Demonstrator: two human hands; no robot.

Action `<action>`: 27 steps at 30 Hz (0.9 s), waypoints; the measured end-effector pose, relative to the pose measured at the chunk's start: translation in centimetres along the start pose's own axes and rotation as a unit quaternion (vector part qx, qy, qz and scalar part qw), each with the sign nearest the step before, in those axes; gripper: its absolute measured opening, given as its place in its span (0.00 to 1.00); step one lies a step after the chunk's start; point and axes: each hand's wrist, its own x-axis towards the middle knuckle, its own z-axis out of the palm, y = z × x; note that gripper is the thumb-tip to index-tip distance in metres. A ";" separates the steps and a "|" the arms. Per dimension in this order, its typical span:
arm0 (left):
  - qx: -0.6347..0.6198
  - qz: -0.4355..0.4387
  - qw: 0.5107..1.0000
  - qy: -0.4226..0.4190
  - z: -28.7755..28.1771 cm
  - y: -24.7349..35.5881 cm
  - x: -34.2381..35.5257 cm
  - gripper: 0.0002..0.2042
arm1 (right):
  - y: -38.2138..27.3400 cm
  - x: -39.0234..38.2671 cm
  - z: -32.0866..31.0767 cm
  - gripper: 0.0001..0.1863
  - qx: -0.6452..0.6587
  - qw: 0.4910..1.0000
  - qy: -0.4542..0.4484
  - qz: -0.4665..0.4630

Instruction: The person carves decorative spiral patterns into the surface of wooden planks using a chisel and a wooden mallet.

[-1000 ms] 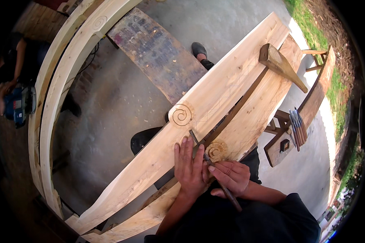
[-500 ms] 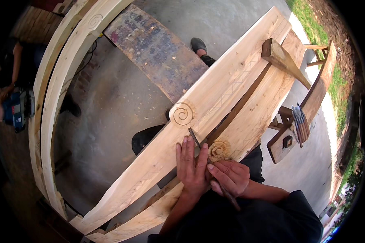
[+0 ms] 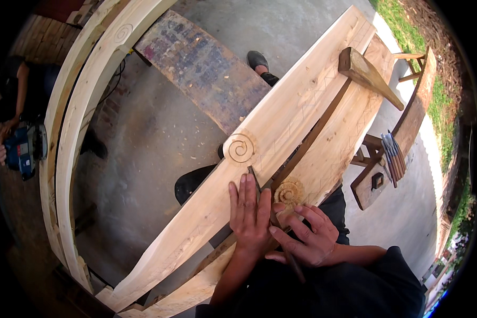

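My left hand [image 3: 250, 222] lies on the long pale board [image 3: 196, 206], its fingers stretched forward along a chisel [image 3: 253, 174]. The chisel blade passes between these fingers and holds its tip on the wood just below a carved spiral [image 3: 241, 148]. Loosely over the chisel's handle, my right hand [image 3: 310, 236] has its fingers spread apart. The handle's end shows below the right palm; whether that palm touches it I cannot tell. A carved rosette [image 3: 289, 193] stands out on the second board [image 3: 323, 159], just beyond my right fingers.
A wooden mallet [image 3: 368, 77] lies across both boards. Several carving tools [image 3: 393, 156] and a small black box [image 3: 377, 180] rest on a bench [image 3: 363, 191] at right. A stained plank [image 3: 196, 63] meets the board's far side. At left, another person's hand holds a blue power tool [image 3: 20, 151] beside curved beams [image 3: 63, 159].
My right hand has loosened from the chisel's handle, its fingers now spread and shifted slightly right. My left hand stays on the chisel. The view has shifted slightly.
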 end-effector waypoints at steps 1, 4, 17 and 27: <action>0.004 0.001 1.000 -0.005 -0.1 0.0 0.0 0.21 | 0.2 -1.0 0.0 0.26 0.039 0.997 0.007 -0.072; 0.015 0.004 1.000 -0.024 -0.1 0.2 -0.1 0.22 | 1.3 -4.6 0.7 0.18 0.152 0.955 -0.017 -0.255; 0.025 -0.003 0.999 -0.028 0.1 0.4 -0.3 0.22 | 0.6 -4.3 2.3 0.28 0.326 0.919 -0.025 -0.220; 0.035 -0.008 0.998 -0.042 0.0 0.6 0.0 0.23 | 0.9 -4.4 2.7 0.22 0.325 0.919 -0.018 -0.224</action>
